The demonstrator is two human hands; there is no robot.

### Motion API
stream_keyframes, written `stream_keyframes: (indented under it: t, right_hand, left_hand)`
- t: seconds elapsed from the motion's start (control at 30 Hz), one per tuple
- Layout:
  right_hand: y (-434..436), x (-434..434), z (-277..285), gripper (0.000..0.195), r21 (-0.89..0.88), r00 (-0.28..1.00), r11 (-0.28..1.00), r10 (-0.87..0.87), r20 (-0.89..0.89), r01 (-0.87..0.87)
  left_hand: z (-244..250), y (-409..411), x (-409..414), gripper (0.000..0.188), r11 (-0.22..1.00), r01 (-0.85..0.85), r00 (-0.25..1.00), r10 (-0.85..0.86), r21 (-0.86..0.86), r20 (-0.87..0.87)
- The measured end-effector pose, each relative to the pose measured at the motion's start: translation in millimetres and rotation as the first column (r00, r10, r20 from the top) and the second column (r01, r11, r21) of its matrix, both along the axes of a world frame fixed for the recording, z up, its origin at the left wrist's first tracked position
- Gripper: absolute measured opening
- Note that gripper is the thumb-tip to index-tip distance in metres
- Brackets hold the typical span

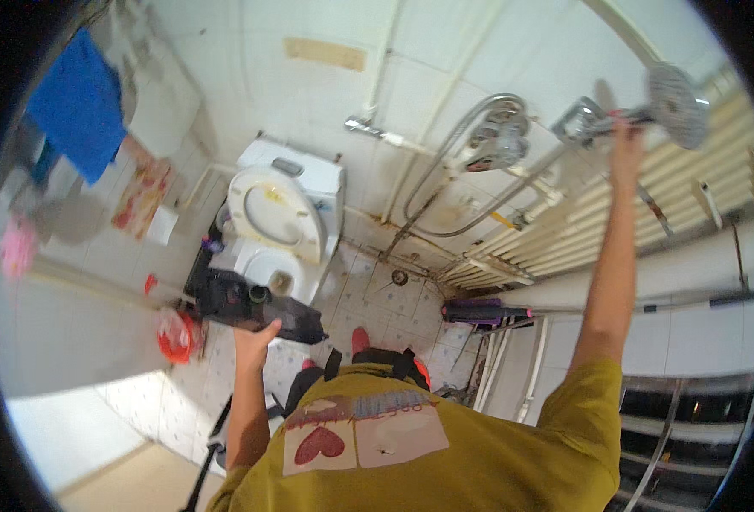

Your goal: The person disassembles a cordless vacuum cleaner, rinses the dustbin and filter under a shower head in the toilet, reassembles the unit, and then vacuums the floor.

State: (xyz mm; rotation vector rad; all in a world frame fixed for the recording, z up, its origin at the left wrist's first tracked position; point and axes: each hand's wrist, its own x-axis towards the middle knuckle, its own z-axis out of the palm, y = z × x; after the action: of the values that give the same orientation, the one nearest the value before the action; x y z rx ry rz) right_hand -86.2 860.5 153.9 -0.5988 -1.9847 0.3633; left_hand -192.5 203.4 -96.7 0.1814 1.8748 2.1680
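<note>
My left hand (257, 339) grips the near edge of a long dark object (236, 301), its exact kind unclear from blur. It hangs over the front of an open toilet bowl (268, 272), hiding part of it. My right arm stretches up to the wall, and my right hand (626, 144) is at the neck of a chrome handheld shower head (677, 105). The fingers seem closed around it beside its chrome bracket (578, 125). A metal hose (438, 179) loops below, near the chrome mixer valve (498, 137).
A cream radiator (582, 230) lines the right wall. A mop (486, 312) with a purple-and-black head lies below it. The toilet seat (274, 208) is raised. A red bin (175, 336), a blue towel (79, 109) and a floor drain (400, 277) are in view.
</note>
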Motion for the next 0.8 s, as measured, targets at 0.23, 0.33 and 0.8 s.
stream_keyframes:
  t: [0.23, 0.33, 0.8]
  right_hand:
    - [-109.5, 11.6, 76.5, 0.044, -0.164, 0.994, 0.986, -0.002, 0.107, 0.020]
    - [-176.1, -9.3, -38.3, 0.040, -0.663, 0.914, 0.662, 0.398, -0.082, -0.349]
    - [-170.2, -91.6, -217.1, 0.033, -0.692, 0.726, 0.348, -0.046, -0.686, -0.632]
  left_hand:
    - [-31.0, -8.8, 0.2, 0.062, 0.982, -0.137, 0.984, 0.150, -0.134, 0.098]
    - [-14.2, -12.4, 10.5, 0.054, 0.968, -0.229, 0.973, 0.229, -0.102, -0.011]
    - [-52.6, -45.4, 21.7, 0.060, 0.908, -0.273, 0.949, 0.309, -0.317, 0.069]
